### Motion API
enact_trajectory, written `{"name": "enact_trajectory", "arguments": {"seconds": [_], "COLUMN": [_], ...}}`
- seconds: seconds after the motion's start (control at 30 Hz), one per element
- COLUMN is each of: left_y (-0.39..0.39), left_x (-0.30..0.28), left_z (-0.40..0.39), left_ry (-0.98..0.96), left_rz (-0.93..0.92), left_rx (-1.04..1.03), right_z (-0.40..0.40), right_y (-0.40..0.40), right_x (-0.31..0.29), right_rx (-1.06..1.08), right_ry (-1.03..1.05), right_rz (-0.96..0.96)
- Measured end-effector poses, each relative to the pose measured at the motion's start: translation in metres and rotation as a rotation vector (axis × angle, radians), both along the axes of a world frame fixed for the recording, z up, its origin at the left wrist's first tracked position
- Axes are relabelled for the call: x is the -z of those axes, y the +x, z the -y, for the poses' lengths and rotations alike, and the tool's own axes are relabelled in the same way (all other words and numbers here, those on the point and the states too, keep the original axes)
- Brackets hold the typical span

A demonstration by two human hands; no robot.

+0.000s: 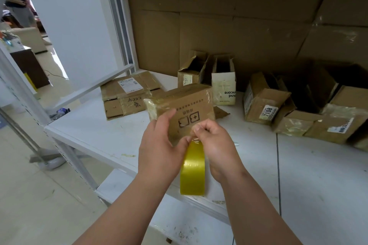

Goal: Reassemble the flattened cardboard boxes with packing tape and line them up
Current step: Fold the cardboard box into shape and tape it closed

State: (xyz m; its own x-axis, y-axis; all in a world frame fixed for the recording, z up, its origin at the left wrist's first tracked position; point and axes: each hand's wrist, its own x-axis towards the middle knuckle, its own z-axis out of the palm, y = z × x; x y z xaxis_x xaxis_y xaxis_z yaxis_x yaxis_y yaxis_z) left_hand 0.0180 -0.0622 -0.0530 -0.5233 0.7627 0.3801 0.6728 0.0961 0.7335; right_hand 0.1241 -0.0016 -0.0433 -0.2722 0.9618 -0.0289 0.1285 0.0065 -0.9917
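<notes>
The white shelf (pixel 95 135) carries everything here, backed by big flat cardboard sheets (pixel 219 32) leaning along its rear edge. Toward the right rear corner sit several opened boxes (pixel 298 111), flaps up or sagging; what is inside them is hidden in shadow, so I cannot say whether they hold anything. Two narrower open-topped boxes (pixel 209 77) stand near the middle of the rear edge, apparently hollow as far as the view reaches. A stack of flattened boxes (pixel 127 95) lies near the left edge, labels upward.

The box being worked on (pixel 185 105) is held above the shelf near its front edge, closed on the faces that show and already glossy with old tape. It should be light and fairly stiff along its folds but easy to dent on the broad panels (worn cardboard gives quickly), so the edges and corners are the best places to hold it. The taped patches will likely be slick.

The left hand (pixel 159 145) grips the box's near face, thumb on top. The right hand (pixel 213 141) is curled, pinching the free end of the yellow packing tape (pixel 193 167) against the box's near edge; the roll hangs below between the wrists. The tape is thin, sticky and prone to folding on itself.
</notes>
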Motion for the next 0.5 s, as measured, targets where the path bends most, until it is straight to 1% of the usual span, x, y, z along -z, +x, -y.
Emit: {"name": "enact_trajectory", "arguments": {"seconds": [0.1,0.17,0.3,0.4,0.5], "left_y": [-0.0058,-0.007,-0.0086,-0.011,-0.0096], "left_x": [0.0087,0.0096,0.0088,0.0115,0.0102], "left_z": [-0.0014,-0.0017,-0.0031,-0.0049,-0.0056], "left_ry": [0.114,0.163,0.176,0.165,0.107], "left_rz": [-0.097,-0.101,-0.096,-0.065,-0.006], "left_rx": [0.018,0.07,0.14,0.126,0.105], "right_z": [0.0008,0.001,0.0013,0.0016,0.0021], "right_y": [-0.0043,-0.0053,-0.0055,-0.0046,-0.0048], "right_x": [0.0016,0.0024,0.0028,0.0016,0.0029], "right_rx": [-0.015,-0.05,-0.069,-0.073,-0.059], "right_ry": [0.002,0.003,0.012,0.039,0.098], "right_rz": [0.005,0.007,-0.012,-0.009,0.033]}}
